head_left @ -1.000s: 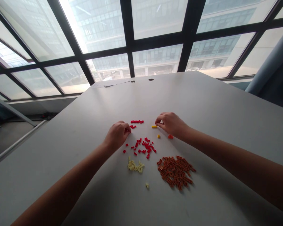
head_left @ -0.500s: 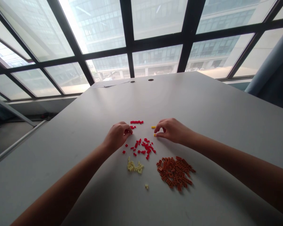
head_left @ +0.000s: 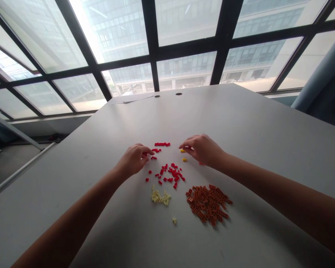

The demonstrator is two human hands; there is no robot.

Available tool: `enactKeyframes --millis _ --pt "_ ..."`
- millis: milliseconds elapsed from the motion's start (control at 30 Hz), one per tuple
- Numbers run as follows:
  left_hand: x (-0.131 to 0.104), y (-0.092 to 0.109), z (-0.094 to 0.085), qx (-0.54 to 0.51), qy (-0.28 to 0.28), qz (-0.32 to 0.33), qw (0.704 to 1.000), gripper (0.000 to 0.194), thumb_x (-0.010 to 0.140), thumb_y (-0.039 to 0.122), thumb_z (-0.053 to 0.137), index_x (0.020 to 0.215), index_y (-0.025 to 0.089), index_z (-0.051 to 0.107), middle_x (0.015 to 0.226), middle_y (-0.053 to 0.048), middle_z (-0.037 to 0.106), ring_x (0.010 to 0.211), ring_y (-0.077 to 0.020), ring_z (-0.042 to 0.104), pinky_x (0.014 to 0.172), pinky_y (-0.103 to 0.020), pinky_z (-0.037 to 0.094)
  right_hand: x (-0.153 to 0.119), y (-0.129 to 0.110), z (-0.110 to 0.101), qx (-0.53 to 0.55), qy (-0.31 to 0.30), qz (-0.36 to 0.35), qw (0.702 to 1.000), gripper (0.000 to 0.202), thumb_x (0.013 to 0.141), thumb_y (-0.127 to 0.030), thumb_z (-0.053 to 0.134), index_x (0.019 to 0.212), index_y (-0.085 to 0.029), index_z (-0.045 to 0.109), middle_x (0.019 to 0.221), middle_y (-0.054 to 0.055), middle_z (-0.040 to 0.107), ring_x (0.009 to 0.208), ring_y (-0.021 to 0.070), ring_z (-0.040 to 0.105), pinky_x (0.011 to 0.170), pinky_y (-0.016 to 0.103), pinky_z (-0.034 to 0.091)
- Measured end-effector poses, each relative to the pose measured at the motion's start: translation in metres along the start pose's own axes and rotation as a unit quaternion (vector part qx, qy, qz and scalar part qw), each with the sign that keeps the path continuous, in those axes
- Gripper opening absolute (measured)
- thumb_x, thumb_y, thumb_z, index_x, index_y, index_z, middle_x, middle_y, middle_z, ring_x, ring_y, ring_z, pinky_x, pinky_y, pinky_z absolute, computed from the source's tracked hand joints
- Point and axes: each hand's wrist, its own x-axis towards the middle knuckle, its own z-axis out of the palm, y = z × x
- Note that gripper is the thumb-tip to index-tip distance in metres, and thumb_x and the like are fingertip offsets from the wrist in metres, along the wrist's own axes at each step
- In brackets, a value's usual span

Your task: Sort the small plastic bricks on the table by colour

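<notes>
My left hand is beside the red bricks, thumb and index finger apart with nothing visible between them. Just off its fingertips lies a small red brick, and behind that a short red row. My right hand hovers over a yellow brick, its fingers parted and partly covering the piece; whether they touch it I cannot tell. Nearer me sits another yellow brick, free of the hand. A reddish piece shows partly beneath the right palm.
A longer red row lies farther back. Loose red bricks are scattered between my forearms. Closer to me are a pale yellow pile, a single pale piece and a large brown brick pile on the white table.
My left hand has drawn back leftward, leaving a red brick on the table. The right hand has let go of the nearer yellow brick and shifted to the farther one.
</notes>
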Motion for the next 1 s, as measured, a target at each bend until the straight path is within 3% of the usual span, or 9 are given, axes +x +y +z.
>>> enactKeyframes --millis 133,300,600,733,867,1000 --pt "0.001 0.001 0.000 0.010 -0.009 0.007 1.000 0.035 0.073 0.003 0.052 0.090 0.024 0.075 0.092 -0.005 0.067 0.074 -0.0137 0.066 0.076 -0.027 0.057 -0.008 -0.012 -0.002 0.046 -0.015 -0.051 0.998 0.020 0.083 -0.015 0.059 0.092 -0.023 0.075 0.090 0.003 0.075 0.079 0.0155 0.067 0.077 0.027 0.048" --pt "0.001 0.006 0.005 0.009 -0.012 0.044 0.999 0.025 0.078 0.010 0.058 0.091 0.024 0.075 0.094 -0.006 0.066 0.075 -0.0145 0.065 0.079 -0.031 0.055 -0.018 -0.026 0.002 0.061 -0.054 -0.071 0.994 0.023 0.083 -0.015 0.059 0.097 -0.024 0.075 0.093 0.004 0.074 0.071 0.0134 0.066 0.069 0.024 0.047" --pt "0.000 0.012 0.004 0.005 0.019 0.048 0.999 0.022 0.076 0.009 0.058 0.085 0.022 0.074 0.093 -0.005 0.065 0.075 -0.0142 0.065 0.076 -0.029 0.055 -0.028 -0.044 0.000 0.101 -0.050 -0.119 0.986 0.024 0.082 -0.008 0.058 0.089 -0.022 0.076 0.083 0.005 0.073 0.069 0.0125 0.065 0.065 0.022 0.047" --pt "-0.008 0.007 -0.007 0.036 0.076 0.006 0.996 0.023 0.077 0.010 0.056 0.091 0.021 0.072 0.091 -0.005 0.066 0.073 -0.0158 0.065 0.076 -0.033 0.054 -0.015 -0.051 -0.005 0.088 -0.030 -0.091 0.991 0.025 0.084 -0.009 0.056 0.091 -0.022 0.076 0.088 0.005 0.073 0.068 0.0125 0.065 0.064 0.024 0.046" --pt "-0.021 -0.003 -0.015 0.046 0.040 -0.044 0.997 0.022 0.076 0.013 0.056 0.090 0.021 0.072 0.088 -0.005 0.067 0.075 -0.0174 0.066 0.075 -0.032 0.055 -0.002 -0.055 -0.007 0.058 -0.053 -0.090 0.993 0.020 0.080 -0.009 0.061 0.082 -0.021 0.076 0.090 0.004 0.072 0.067 0.0126 0.063 0.061 0.025 0.044" --pt "-0.029 -0.010 -0.016 0.028 0.014 -0.055 0.998 0.019 0.076 0.019 0.059 0.090 0.022 0.072 0.089 -0.004 0.069 0.073 -0.0170 0.066 0.072 -0.031 0.056 0.003 -0.054 -0.002 0.045 -0.071 -0.107 0.991 0.018 0.078 -0.007 0.065 0.081 -0.021 0.076 0.093 0.004 0.072 0.073 0.0141 0.064 0.067 0.027 0.045"
